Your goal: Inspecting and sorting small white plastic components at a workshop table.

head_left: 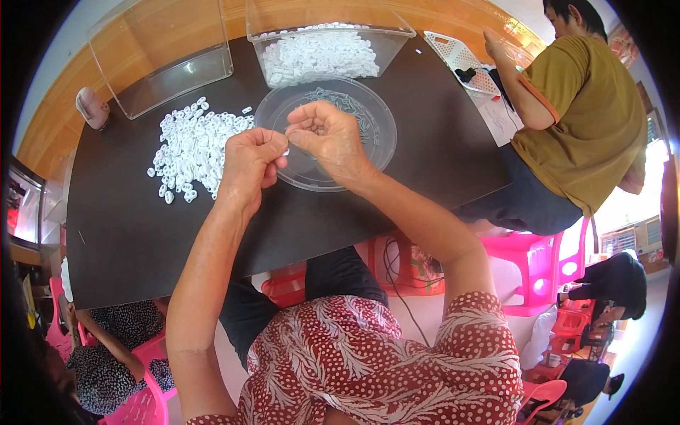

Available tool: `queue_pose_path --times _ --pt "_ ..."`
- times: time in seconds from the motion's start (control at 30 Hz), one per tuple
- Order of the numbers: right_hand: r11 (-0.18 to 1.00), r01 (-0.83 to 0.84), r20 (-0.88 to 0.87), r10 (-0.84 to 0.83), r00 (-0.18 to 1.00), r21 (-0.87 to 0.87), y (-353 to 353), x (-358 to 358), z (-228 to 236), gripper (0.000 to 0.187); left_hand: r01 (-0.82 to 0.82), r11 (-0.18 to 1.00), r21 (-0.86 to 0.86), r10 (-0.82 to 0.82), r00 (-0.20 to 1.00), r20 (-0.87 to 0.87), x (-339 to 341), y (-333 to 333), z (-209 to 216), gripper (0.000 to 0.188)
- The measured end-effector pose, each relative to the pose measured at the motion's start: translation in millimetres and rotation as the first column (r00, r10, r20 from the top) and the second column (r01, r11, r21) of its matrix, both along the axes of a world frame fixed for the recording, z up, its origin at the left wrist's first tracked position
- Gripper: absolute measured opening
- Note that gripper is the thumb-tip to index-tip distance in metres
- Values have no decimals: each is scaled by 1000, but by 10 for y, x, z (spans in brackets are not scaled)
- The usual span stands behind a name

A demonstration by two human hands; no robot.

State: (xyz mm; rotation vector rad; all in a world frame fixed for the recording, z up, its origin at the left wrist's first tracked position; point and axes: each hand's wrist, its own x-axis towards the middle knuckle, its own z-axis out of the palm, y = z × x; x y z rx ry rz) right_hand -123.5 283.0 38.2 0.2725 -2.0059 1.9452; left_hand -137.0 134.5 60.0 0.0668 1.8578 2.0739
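While the left hand [249, 157] pinches a white piece [285, 151] between the bench [446, 134]'s near and far edges, the right hand [330, 142] presses its fingers together, contents hidden. Probably fitting parts; next likely needs steady alignment.

Stretches left arm [202, 283] from near to far, slanting right, bare below the sleeve and only slightly bent at the elbow. Bends right arm [418, 212] more, angling its bare forearm far and left. Brings left hand [248, 154] and right hand [333, 138] together at the far end of both arms, almost fingertip to fingertip. Presses left thumb [273, 147] against the curled forefinger, tucking the other left fingers toward the palm. Arches right forefinger [306, 110] over to the tip of right thumb [307, 139] in a pinch, pointing left. Folds the remaining right fingers inward, partly hidden. Turns both palms roughly toward each other.
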Motion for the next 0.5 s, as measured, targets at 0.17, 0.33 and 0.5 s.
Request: queue_pose_path --times 0.17,0.33,0.5 --pt "1000 -21 7 21 1000 -2 9 -7 -57 16 18 999 -50 -23 996 -84 0 -35 -2 8" --pt "996 -87 88 87 992 1 27 30 10 17 4 999 -43 -17 954 -300 5 -28 -128 6" --pt "992 -105 204 117 972 -72 90 41 17 17 -7 1000 -30 -3 944 -330 3 -9 -178 5"
